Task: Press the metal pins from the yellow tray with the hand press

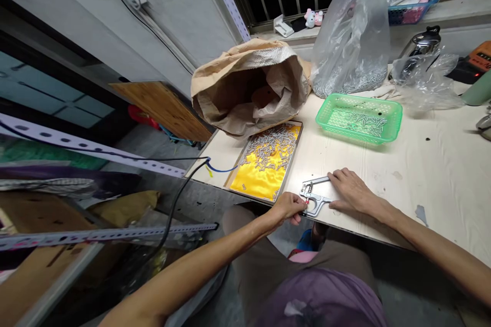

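Note:
A metal hand press tool [315, 194] lies at the near edge of the pale table [433, 163]. My right hand [351, 190] rests over its handles, fingers curled around them. My left hand [290, 208] is pinched at the tool's jaw end, where a small red piece shows; what the fingers hold is too small to name. Just left of the tool sits a tray with a yellow lining [258, 176], strewn with several small metal pins [270, 145].
A green plastic basket [387, 133] with more pins stands behind the tool. An open brown paper sack [249, 87] and a clear bag of metal parts [355, 36] stand at the back. A kettle [420, 46] is at far right. A black cable [180, 189] hangs left of the table.

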### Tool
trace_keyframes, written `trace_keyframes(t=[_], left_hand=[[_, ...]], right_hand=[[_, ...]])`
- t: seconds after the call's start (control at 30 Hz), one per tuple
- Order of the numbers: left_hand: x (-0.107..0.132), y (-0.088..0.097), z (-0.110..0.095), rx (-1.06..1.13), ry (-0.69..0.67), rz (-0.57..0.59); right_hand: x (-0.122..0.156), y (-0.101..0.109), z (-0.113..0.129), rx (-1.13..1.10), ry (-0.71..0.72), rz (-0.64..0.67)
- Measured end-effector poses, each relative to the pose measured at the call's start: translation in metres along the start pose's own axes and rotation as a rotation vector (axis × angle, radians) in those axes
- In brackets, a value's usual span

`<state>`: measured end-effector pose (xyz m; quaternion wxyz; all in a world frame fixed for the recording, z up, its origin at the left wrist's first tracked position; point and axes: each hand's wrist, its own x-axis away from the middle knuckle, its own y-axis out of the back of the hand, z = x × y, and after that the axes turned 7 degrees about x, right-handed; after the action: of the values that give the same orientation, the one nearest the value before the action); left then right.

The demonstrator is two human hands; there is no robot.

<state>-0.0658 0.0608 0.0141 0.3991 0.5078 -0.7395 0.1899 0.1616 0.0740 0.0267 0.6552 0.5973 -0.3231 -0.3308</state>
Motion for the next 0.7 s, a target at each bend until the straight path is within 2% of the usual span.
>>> trace_keyframes(t=[0.23,0.37,0.47,0.53,0.63,0.7], left_hand=[[-0.003,0.001,0.001,-0.075,-0.013,-0.014],[0.011,-0.001,-0.007,-0.330,-0.096,-0.097],[0.023,-0.008,-0.015,-0.689,-0.409,-0.289],[0.023,-0.015,-0.021,-0.900,-0.683,-0.318],[0.009,-0.025,-0.031,-1.072,-0.977,-0.140],[-0.002,-0.028,-0.039,-1.129,-1.042,-0.033]], right_hand=[[0.010,-0.014,0.001,-0.062,-0.063,-0.042],[0.017,-0.011,0.007,-0.063,-0.129,-0.020],[0.019,-0.006,0.012,-0.081,-0.104,-0.031],[0.019,-0.005,0.013,-0.085,-0.099,-0.040],[0.020,-0.006,0.014,-0.086,-0.108,-0.047],[0.024,-0.007,0.014,-0.087,-0.122,-0.034]])
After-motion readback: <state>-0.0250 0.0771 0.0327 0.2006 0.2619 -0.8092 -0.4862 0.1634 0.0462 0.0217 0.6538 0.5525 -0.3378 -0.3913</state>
